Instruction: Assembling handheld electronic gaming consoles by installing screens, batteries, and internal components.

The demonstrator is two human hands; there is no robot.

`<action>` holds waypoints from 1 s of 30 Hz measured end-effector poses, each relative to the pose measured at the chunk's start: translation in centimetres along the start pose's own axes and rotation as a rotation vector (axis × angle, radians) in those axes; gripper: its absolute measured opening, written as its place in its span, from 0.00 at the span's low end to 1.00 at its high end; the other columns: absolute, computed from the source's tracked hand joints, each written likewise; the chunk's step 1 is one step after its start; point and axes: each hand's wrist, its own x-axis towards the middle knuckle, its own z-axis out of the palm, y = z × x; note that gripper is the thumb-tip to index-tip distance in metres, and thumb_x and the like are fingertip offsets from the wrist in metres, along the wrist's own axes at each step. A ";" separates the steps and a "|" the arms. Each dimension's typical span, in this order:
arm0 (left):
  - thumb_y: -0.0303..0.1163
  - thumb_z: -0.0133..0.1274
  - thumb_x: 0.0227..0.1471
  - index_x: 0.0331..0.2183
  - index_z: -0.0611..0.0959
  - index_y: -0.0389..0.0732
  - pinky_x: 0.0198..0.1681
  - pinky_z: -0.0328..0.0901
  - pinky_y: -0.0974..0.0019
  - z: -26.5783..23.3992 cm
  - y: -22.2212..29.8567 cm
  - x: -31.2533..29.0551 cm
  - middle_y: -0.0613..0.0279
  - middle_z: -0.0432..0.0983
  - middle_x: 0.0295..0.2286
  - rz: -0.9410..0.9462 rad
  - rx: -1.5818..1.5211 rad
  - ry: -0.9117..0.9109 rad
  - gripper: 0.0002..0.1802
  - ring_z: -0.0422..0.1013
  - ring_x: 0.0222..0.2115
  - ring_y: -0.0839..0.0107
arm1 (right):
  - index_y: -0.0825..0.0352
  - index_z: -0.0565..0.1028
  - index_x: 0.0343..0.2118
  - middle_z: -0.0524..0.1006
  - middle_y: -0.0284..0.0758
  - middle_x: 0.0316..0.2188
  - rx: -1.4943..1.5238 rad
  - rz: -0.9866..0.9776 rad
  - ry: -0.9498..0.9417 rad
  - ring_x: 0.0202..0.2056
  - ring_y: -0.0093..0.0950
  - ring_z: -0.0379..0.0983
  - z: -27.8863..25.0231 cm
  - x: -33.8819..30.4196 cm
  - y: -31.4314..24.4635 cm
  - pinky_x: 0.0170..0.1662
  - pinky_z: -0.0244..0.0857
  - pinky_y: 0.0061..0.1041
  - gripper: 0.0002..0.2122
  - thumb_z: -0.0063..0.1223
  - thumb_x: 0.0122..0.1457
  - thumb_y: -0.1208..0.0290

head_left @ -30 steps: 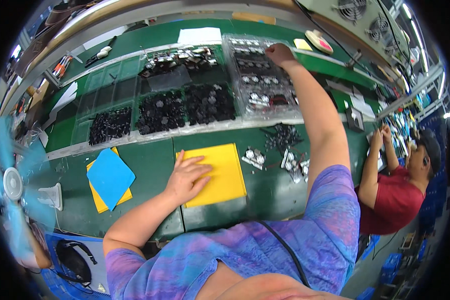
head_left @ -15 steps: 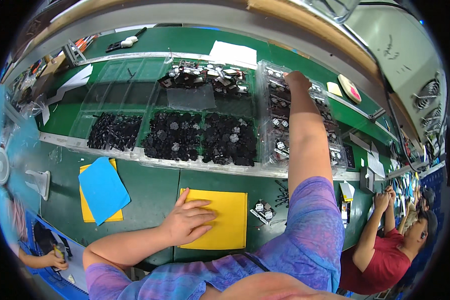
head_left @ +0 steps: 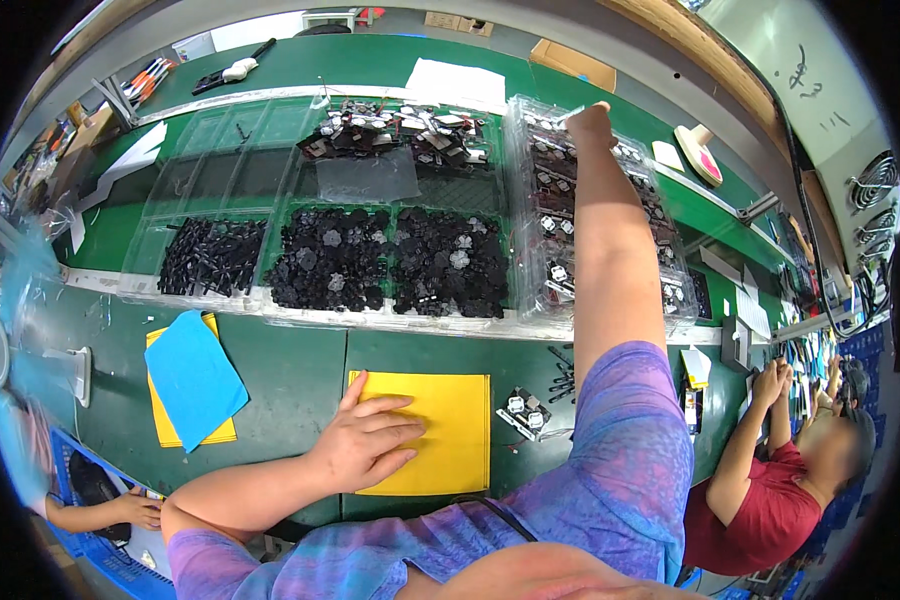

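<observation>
My left hand (head_left: 368, 440) lies flat with its fingers spread on a yellow sheet or stack of sheets (head_left: 450, 460) on the green bench. My right arm reaches far forward over a clear plastic tray (head_left: 522, 250) of small black-and-white electronic assemblies (head_left: 556, 226). At the tray's far end my right hand (head_left: 592, 125) is closed, its fingers partly hidden; a small whitish bit shows beside them, too small to name. On the bench, right of the yellow sheet, sits one black-and-white assembly (head_left: 523, 413), with several thin black parts (head_left: 562, 375) near it.
Clear trays hold black strips (head_left: 213, 258), black round pieces (head_left: 330, 258) and a pile of wired parts (head_left: 400, 132). A blue sheet (head_left: 196, 380) lies over yellow ones at left. A person in red (head_left: 760, 510) works at right; another person's hand (head_left: 142, 510) is at lower left.
The whole view has shifted slightly. My right hand has turned and lifted a little at the tray's far end. My left hand stays on the yellow sheet.
</observation>
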 end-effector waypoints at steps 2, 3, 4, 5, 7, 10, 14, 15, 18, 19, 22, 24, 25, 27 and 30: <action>0.34 0.61 0.50 0.40 0.86 0.45 0.68 0.36 0.39 -0.1 0.1 -0.2 0.66 0.82 0.39 -0.020 0.001 0.001 0.13 0.71 0.53 0.62 | 0.64 0.73 0.50 0.82 0.40 0.41 0.123 -0.097 0.208 0.46 0.41 0.78 0.3 -0.3 -0.6 0.53 0.60 0.50 0.22 0.59 0.53 0.59; 0.34 0.61 0.50 0.40 0.86 0.45 0.68 0.36 0.39 -0.1 0.1 -0.2 0.66 0.82 0.39 -0.027 0.005 0.003 0.13 0.71 0.53 0.62 | 0.65 0.77 0.45 0.82 0.42 0.40 0.222 -0.129 0.269 0.45 0.42 0.79 0.5 -0.4 -1.2 0.50 0.64 0.48 0.20 0.59 0.53 0.58; 0.35 0.62 0.50 0.40 0.86 0.45 0.68 0.37 0.38 0.1 0.1 0.3 0.67 0.82 0.39 0.006 -0.003 -0.004 0.13 0.71 0.53 0.63 | 0.65 0.81 0.38 0.82 0.45 0.40 0.249 -0.182 0.377 0.44 0.44 0.79 0.6 3.2 0.9 0.47 0.70 0.43 0.20 0.60 0.51 0.53; 0.36 0.62 0.51 0.39 0.86 0.46 0.67 0.39 0.37 0.0 0.2 0.1 0.68 0.82 0.39 -0.006 0.011 0.005 0.12 0.71 0.52 0.63 | 0.66 0.81 0.39 0.81 0.46 0.41 0.237 -0.189 0.190 0.45 0.45 0.78 1.0 2.8 -0.3 0.48 0.70 0.41 0.23 0.60 0.51 0.49; 0.36 0.62 0.51 0.39 0.86 0.46 0.67 0.39 0.37 0.3 0.1 0.6 0.68 0.82 0.39 0.032 -0.012 -0.005 0.12 0.71 0.52 0.63 | 0.66 0.82 0.42 0.79 0.48 0.45 0.150 -0.191 -0.050 0.48 0.45 0.77 1.1 6.4 1.0 0.52 0.69 0.36 0.29 0.57 0.50 0.41; 0.36 0.62 0.51 0.39 0.86 0.46 0.67 0.39 0.37 0.1 -0.1 0.1 0.67 0.82 0.39 -0.013 0.006 0.013 0.12 0.71 0.52 0.63 | 0.64 0.77 0.52 0.72 0.46 0.57 0.006 -0.158 -0.211 0.58 0.44 0.68 4.5 2.7 -2.9 0.60 0.61 0.41 0.30 0.53 0.55 0.43; 0.36 0.62 0.51 0.38 0.86 0.46 0.67 0.39 0.37 -0.1 0.0 0.2 0.67 0.82 0.39 -0.013 0.001 0.010 0.11 0.72 0.52 0.63 | 0.64 0.78 0.50 0.73 0.46 0.56 -0.045 -0.239 -0.212 0.55 0.44 0.71 4.9 2.7 -3.2 0.57 0.63 0.39 0.30 0.57 0.53 0.43; 0.36 0.62 0.51 0.38 0.86 0.46 0.67 0.39 0.37 -0.1 0.0 0.1 0.67 0.82 0.39 -0.014 -0.002 0.011 0.11 0.72 0.52 0.63 | 0.64 0.78 0.50 0.73 0.46 0.56 -0.048 -0.239 -0.212 0.55 0.44 0.71 4.8 2.6 -2.8 0.57 0.63 0.39 0.30 0.57 0.53 0.43; 0.36 0.62 0.51 0.38 0.86 0.46 0.67 0.39 0.37 -0.3 0.0 -0.5 0.67 0.82 0.39 -0.025 0.002 0.019 0.11 0.72 0.52 0.64 | 0.67 0.83 0.35 0.82 0.45 0.37 0.165 -0.343 -0.038 0.40 0.41 0.80 3.9 1.0 -2.6 0.44 0.70 0.37 0.26 0.63 0.48 0.43; 0.35 0.62 0.51 0.38 0.86 0.46 0.67 0.39 0.37 -0.2 0.0 -0.4 0.67 0.82 0.39 -0.020 0.005 0.014 0.11 0.72 0.52 0.63 | 0.68 0.84 0.30 0.83 0.44 0.31 0.212 -0.336 0.025 0.35 0.40 0.81 3.0 0.8 -1.5 0.40 0.71 0.37 0.25 0.65 0.46 0.44; 0.34 0.62 0.50 0.38 0.86 0.46 0.67 0.39 0.38 0.2 -0.2 -0.2 0.66 0.82 0.39 -0.003 0.000 0.010 0.11 0.72 0.52 0.63 | 0.68 0.82 0.26 0.81 0.36 0.24 0.383 -0.370 0.186 0.26 0.29 0.76 0.5 0.4 1.7 0.33 0.68 0.31 0.23 0.71 0.43 0.47; 0.34 0.61 0.50 0.40 0.86 0.46 0.67 0.40 0.37 0.4 -0.5 -0.3 0.66 0.82 0.40 -0.029 0.011 -0.005 0.12 0.72 0.52 0.62 | 0.69 0.80 0.22 0.78 0.32 0.20 0.473 -0.416 0.138 0.23 0.22 0.70 -2.7 -3.0 2.7 0.30 0.63 0.28 0.22 0.72 0.44 0.50; 0.34 0.61 0.50 0.40 0.85 0.46 0.67 0.40 0.37 0.3 -0.5 -0.2 0.65 0.82 0.40 -0.035 0.026 -0.015 0.13 0.72 0.52 0.62 | 0.69 0.79 0.23 0.77 0.31 0.19 0.446 -0.476 0.066 0.23 0.21 0.68 -5.0 -5.0 3.7 0.31 0.61 0.26 0.21 0.70 0.48 0.52; 0.34 0.60 0.51 0.42 0.85 0.46 0.67 0.40 0.37 0.5 -0.8 -0.6 0.65 0.82 0.41 -0.024 0.055 -0.010 0.14 0.71 0.53 0.61 | 0.68 0.79 0.27 0.77 0.28 0.23 0.662 -0.660 -0.128 0.27 0.19 0.68 -9.7 -11.1 6.0 0.33 0.59 0.24 0.16 0.65 0.54 0.57; 0.35 0.59 0.52 0.42 0.85 0.46 0.67 0.38 0.38 0.8 -0.9 0.1 0.63 0.82 0.42 0.000 0.075 -0.026 0.14 0.70 0.54 0.60 | 0.65 0.74 0.25 0.72 0.25 0.22 0.655 -0.509 -0.307 0.27 0.17 0.64 -15.6 -16.8 13.3 0.32 0.55 0.21 0.13 0.63 0.56 0.62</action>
